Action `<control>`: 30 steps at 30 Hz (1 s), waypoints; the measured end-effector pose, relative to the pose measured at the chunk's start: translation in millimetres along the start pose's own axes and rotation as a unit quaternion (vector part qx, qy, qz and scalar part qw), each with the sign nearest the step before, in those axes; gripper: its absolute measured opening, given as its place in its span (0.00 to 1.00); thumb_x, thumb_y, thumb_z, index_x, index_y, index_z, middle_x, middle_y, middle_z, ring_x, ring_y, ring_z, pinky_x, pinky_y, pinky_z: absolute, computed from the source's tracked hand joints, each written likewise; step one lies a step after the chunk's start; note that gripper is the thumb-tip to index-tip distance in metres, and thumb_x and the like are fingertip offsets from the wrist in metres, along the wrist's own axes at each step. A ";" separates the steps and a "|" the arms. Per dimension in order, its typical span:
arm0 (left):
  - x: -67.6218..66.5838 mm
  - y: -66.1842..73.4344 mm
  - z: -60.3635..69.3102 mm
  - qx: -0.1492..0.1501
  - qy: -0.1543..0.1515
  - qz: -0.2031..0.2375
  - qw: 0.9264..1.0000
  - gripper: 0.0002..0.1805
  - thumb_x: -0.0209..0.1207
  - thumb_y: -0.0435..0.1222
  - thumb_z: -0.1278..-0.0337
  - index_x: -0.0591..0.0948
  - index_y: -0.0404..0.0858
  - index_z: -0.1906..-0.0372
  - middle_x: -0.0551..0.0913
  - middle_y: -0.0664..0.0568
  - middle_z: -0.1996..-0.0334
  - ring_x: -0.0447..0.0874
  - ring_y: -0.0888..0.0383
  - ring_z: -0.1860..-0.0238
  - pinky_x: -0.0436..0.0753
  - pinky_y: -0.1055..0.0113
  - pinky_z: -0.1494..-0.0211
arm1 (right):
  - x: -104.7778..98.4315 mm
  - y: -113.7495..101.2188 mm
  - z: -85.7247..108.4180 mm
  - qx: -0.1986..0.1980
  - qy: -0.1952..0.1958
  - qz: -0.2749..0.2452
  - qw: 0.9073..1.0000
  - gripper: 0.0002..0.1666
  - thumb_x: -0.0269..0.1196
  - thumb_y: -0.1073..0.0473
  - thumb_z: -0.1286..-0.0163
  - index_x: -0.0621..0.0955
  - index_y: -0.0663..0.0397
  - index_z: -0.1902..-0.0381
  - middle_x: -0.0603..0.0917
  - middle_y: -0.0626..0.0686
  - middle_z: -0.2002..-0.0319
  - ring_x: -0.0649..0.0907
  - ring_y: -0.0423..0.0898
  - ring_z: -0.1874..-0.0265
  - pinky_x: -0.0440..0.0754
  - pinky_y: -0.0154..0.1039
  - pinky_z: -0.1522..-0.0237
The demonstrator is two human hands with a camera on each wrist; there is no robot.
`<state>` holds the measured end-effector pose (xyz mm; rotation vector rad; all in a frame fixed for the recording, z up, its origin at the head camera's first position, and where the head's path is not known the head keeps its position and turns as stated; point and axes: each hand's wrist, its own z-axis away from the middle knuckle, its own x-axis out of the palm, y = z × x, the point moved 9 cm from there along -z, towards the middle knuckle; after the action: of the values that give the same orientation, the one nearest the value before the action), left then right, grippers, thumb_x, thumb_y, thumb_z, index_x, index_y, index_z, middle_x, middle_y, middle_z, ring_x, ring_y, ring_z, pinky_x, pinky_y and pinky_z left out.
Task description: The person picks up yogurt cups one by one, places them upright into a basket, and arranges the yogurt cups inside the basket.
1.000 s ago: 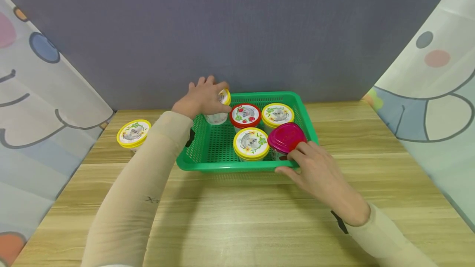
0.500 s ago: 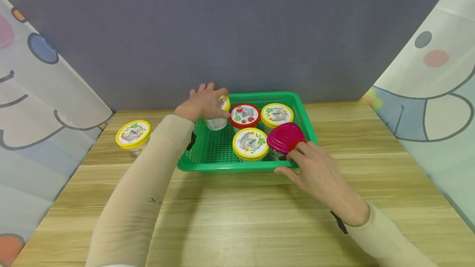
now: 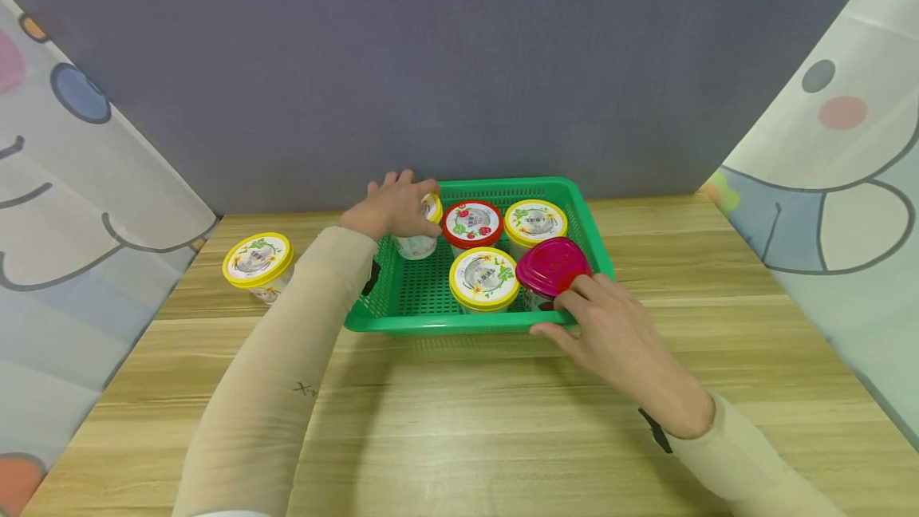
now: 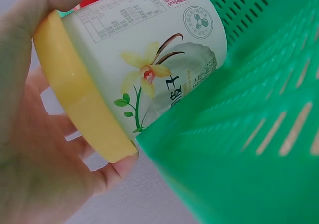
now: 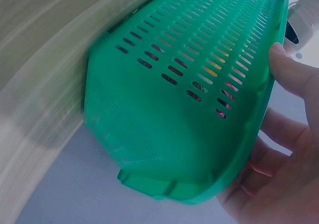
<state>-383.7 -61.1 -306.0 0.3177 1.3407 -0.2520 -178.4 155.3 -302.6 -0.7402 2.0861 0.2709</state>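
My left hand (image 3: pixel 395 206) grips a white tub with a yellow lid (image 4: pixel 82 89) from above, thumb and fingers round the lid. The tub, printed with a vanilla flower, is in the back left corner of the green plastic basket (image 3: pixel 431 324). Whether its base touches the basket floor cannot be seen. At the front right, my right hand (image 3: pixel 610 333) holds the basket rim, thumb outside and fingers inside. Those fingers lie against a tub with a magenta lid (image 3: pixel 553 263). A red-lidded tub (image 3: pixel 472 222) stands right of the left hand's tub.
Two more yellow-lidded tubs stand in the basket, one at the back right (image 3: pixel 535 219) and one in the front middle. Outside, left of the basket, a yellow-lidded tub (image 3: pixel 257 258) stands on the wooden table (image 3: pixel 459 437). A grey panel (image 3: pixel 459 62) rises behind.
My left hand has lowered the yellow-lidded tub further into the basket's back left corner. The right hand keeps its hold on the rim.
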 end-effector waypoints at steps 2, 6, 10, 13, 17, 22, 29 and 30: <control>1.2 -0.1 0.4 -0.001 -0.003 -0.003 1.000 0.39 0.65 0.56 0.44 0.68 0.52 0.28 0.65 0.43 0.37 0.59 0.44 0.42 0.63 0.44 0.41 | 0.1 0.0 0.0 0.000 0.000 0.000 1.000 0.25 0.82 0.45 0.54 0.82 0.56 0.74 0.76 0.49 0.73 0.72 0.45 0.74 0.73 0.39 0.72; 3.5 -0.3 0.3 0.000 -0.010 -0.011 1.000 0.39 0.65 0.56 0.43 0.68 0.53 0.27 0.65 0.43 0.38 0.59 0.43 0.42 0.63 0.44 0.41 | 0.2 0.0 0.0 -0.002 0.001 0.001 1.000 0.25 0.82 0.45 0.54 0.82 0.56 0.74 0.76 0.49 0.73 0.72 0.45 0.74 0.73 0.39 0.72; 6.2 0.4 -0.8 0.003 -0.017 -0.017 1.000 0.38 0.64 0.55 0.42 0.68 0.53 0.28 0.64 0.42 0.38 0.59 0.43 0.42 0.62 0.43 0.40 | 0.3 0.1 0.4 -0.007 0.004 -0.002 1.000 0.25 0.81 0.44 0.53 0.82 0.56 0.74 0.76 0.49 0.73 0.72 0.45 0.74 0.73 0.39 0.72; 8.3 0.4 -2.5 0.004 -0.021 -0.024 0.999 0.37 0.64 0.54 0.43 0.68 0.52 0.29 0.64 0.41 0.37 0.59 0.43 0.42 0.62 0.41 0.39 | 0.2 0.3 0.9 -0.009 0.005 -0.004 1.000 0.25 0.80 0.43 0.51 0.82 0.57 0.74 0.76 0.50 0.73 0.72 0.46 0.74 0.73 0.39 0.72; 10.9 0.2 -3.7 0.005 -0.024 -0.030 0.999 0.36 0.64 0.54 0.43 0.68 0.53 0.30 0.64 0.41 0.37 0.60 0.43 0.42 0.63 0.39 0.37 | -0.1 0.3 0.6 -0.007 0.004 -0.003 1.000 0.25 0.80 0.43 0.52 0.82 0.56 0.74 0.76 0.49 0.72 0.72 0.45 0.74 0.73 0.39 0.72; 13.4 -0.3 -2.1 0.004 -0.032 -0.021 0.999 0.36 0.64 0.54 0.44 0.68 0.53 0.30 0.64 0.40 0.36 0.61 0.42 0.41 0.64 0.38 0.36 | -0.1 0.2 0.0 0.000 0.001 -0.002 1.000 0.24 0.82 0.45 0.54 0.82 0.56 0.74 0.76 0.49 0.72 0.72 0.45 0.74 0.73 0.39 0.71; 18.0 -0.8 -3.2 0.001 -0.045 -0.025 0.999 0.38 0.64 0.53 0.44 0.67 0.52 0.28 0.64 0.39 0.34 0.62 0.41 0.38 0.63 0.37 0.34 | -0.3 -0.3 -0.3 0.000 0.001 0.001 1.000 0.25 0.82 0.44 0.53 0.82 0.56 0.74 0.76 0.49 0.73 0.72 0.46 0.74 0.73 0.39 0.72; 19.1 -0.7 -3.9 0.000 -0.047 -0.025 0.999 0.38 0.64 0.53 0.44 0.67 0.52 0.28 0.64 0.39 0.34 0.62 0.41 0.38 0.63 0.37 0.34 | -0.1 -0.4 -0.2 -0.001 0.001 0.001 1.000 0.25 0.82 0.44 0.53 0.82 0.56 0.74 0.76 0.49 0.73 0.72 0.46 0.74 0.73 0.39 0.71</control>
<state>-383.4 -60.3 -325.6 0.2690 1.2571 -0.3063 -178.3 154.9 -302.3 -0.7395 2.0888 0.2747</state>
